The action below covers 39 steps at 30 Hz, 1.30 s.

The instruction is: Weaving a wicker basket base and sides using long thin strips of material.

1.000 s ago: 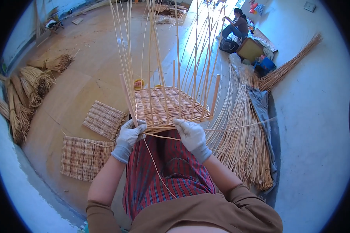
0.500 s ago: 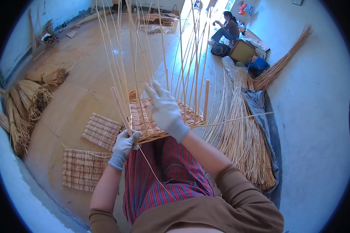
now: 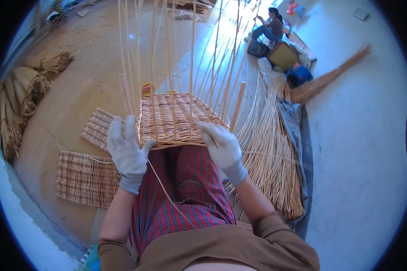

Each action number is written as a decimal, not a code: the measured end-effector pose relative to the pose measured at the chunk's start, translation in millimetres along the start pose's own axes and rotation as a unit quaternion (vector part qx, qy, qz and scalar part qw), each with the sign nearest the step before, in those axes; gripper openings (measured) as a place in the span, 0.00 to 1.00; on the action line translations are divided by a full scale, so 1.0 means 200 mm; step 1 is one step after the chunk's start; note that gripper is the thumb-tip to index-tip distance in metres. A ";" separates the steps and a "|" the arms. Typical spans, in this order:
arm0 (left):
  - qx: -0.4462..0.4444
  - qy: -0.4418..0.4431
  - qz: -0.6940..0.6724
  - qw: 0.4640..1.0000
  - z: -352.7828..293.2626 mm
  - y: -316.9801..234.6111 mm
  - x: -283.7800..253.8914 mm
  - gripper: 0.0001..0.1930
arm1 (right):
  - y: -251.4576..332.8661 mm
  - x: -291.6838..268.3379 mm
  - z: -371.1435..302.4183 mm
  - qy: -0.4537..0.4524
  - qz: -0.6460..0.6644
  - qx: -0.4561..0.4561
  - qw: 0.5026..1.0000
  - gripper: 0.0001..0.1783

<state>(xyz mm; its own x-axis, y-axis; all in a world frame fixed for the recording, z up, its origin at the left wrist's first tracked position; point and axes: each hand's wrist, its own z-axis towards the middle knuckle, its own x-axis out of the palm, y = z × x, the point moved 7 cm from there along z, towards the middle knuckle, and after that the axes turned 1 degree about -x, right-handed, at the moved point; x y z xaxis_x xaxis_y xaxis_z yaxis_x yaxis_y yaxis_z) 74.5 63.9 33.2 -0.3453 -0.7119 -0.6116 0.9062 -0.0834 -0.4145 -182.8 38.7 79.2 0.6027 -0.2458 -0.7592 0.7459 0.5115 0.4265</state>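
A woven wicker basket base point(image 3: 172, 117) rests at my lap, with tall thin upright stakes point(image 3: 192, 67) rising from it. Two thicker sticks stand at its corners: a left stick point(image 3: 124, 92) and a right stick point(image 3: 238, 106). My left hand point(image 3: 127, 151), in a pale glove, lies against the near left corner, fingers stretched upward and thumb apart along the edge. At the near right edge, my gloved right hand point(image 3: 224, 151) has its fingers bent together; whatever is between them is hidden. A loose thin strand point(image 3: 163, 187) trails from the left corner down over my striped skirt.
Two woven panels point(image 3: 83, 178) lie on the floor at left, beyond which are straw bundles point(image 3: 29, 97). To the right spreads a big heap of reeds point(image 3: 271, 162) on a grey sheet. Farther back, a person point(image 3: 272, 29) sits by bags and a blue container point(image 3: 299, 76).
My right hand has come down from the stakes to the near right edge, its fingers now bent. My left hand has let go of the left stick and opened. The view has shifted.
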 end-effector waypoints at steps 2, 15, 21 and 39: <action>0.259 0.054 -0.005 0.964 -0.04 -0.26 0.05 0.43 | 0.08 0.04 0.22 -0.022 -0.042 -0.058 0.997 0.29; 0.144 0.203 -0.134 0.959 -0.11 -0.24 0.35 0.18 | 0.14 0.20 0.21 -0.098 -0.016 -0.064 0.993 0.33; 0.174 0.127 -0.126 0.968 -0.12 -0.28 0.33 0.25 | -0.23 0.12 -0.05 -0.127 0.294 0.222 0.921 0.14; 0.210 0.048 0.041 0.976 -0.19 -0.34 0.23 0.20 | 0.00 0.02 -0.29 -0.048 0.120 0.070 0.989 0.24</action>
<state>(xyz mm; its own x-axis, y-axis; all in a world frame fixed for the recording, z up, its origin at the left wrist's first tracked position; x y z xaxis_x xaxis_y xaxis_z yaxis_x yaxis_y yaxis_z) -12.8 63.2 6.8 -0.2702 -0.6610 -0.7001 0.9447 -0.3223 -0.0604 -196.4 85.5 48.4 0.7862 -0.2112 -0.5808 0.6060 0.4476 0.6576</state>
